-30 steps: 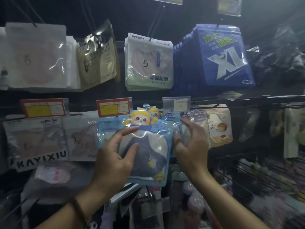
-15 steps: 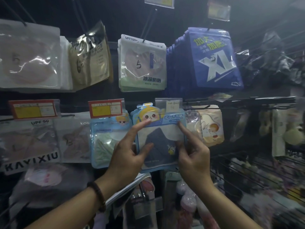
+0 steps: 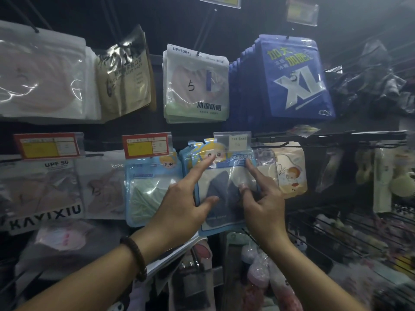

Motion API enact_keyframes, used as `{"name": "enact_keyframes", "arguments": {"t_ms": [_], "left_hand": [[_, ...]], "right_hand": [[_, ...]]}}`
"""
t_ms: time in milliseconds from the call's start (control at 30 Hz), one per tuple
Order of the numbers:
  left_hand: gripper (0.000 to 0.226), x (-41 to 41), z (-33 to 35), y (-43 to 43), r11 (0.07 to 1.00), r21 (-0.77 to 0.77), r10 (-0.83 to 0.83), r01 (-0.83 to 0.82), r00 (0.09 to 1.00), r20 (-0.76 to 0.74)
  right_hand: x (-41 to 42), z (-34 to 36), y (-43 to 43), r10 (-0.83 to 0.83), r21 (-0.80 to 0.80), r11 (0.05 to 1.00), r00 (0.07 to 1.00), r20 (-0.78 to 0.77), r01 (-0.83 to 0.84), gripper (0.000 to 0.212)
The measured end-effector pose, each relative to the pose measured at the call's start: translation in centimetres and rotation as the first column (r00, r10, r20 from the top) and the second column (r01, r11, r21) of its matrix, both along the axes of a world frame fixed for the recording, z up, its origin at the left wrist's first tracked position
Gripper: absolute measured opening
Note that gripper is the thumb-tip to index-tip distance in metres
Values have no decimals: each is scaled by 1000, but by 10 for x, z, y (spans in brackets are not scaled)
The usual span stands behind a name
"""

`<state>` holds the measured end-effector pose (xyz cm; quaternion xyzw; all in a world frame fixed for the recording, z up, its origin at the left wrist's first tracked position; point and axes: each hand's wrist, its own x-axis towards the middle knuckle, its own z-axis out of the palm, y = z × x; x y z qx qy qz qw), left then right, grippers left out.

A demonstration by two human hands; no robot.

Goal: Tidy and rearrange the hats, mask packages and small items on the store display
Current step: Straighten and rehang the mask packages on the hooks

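Obs. The blue mask package (image 3: 221, 191), with a dark mask inside, sits in the lower row of the display. Its top is tucked under a clear price-tag sleeve (image 3: 232, 140). It hangs between a green-mask package (image 3: 150, 191) on its left and a cream package (image 3: 289, 171) on its right, and overlaps both a little.

Left hand (image 3: 179, 205): index straight with its tip on the printed header, thumb flat on the front lower down. It presses and does not wrap round.
Right hand (image 3: 265, 207): index laid up the right edge, thumb on the front film. It looks to pinch that edge, with the other fingers going behind.

Risks, as I judge them:
- If the hang hole is not on the peg, letting go drops the package into the clutter below.
- The film is glossy and held by fingertips only, so a hard upward push could make it slip.
- Sideways pressure would skew the two neighbours, which hang loose against it.
- The sleeve could flip up if the header is driven into it.

Not readable:
- The peg and hang hole, hidden behind the sleeve.
- The left hand's other fingers, hidden by the back of the hand.
- How many packages hang behind this one.
- The lower shelves, which are dim and blurred: pink bagged items (image 3: 258, 272) and wire racks (image 3: 336, 232) show, nothing finer.
- The small print on the tags.
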<state>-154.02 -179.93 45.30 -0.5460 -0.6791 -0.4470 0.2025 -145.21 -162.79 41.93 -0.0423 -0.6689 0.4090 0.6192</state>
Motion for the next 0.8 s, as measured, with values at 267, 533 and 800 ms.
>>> {"name": "enact_keyframes", "arguments": {"t_ms": [267,533,800], "left_hand": [[97,-16,5,10,989,-93,119,-111,990,82],[106,-42,16,14,829,-476,369,-293,927,73],[43,-40,6,-57,846,-434,387,-311,917,98]], "right_hand": [[-5,10,10,-135,39,991,959,248,130,56],[-30,24,15,-402,328,912,695,596,246,89],[-26,21,-25,-564,426,825,585,583,370,78]]}}
